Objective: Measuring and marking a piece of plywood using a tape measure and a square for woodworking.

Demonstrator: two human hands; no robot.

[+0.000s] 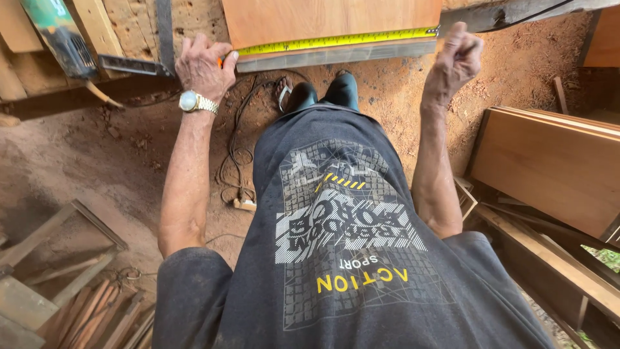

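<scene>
Sawdust floor below; both hands closed, left hand (205,64) and right hand (456,57), gripping the tape measure (336,41) (keep it taut) along the board (329,19) edge.

board (336,19) top cut by frame edge | tape case hidden in left hand (203,64) | power tool (58,35) cropped top-left

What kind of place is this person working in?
Probably a rough woodworking shop. A yellow tape measure is stretched along a wooden board between the left hand and right hand, sawdust covers the dirt floor, and wood offcuts lie around.
</scene>
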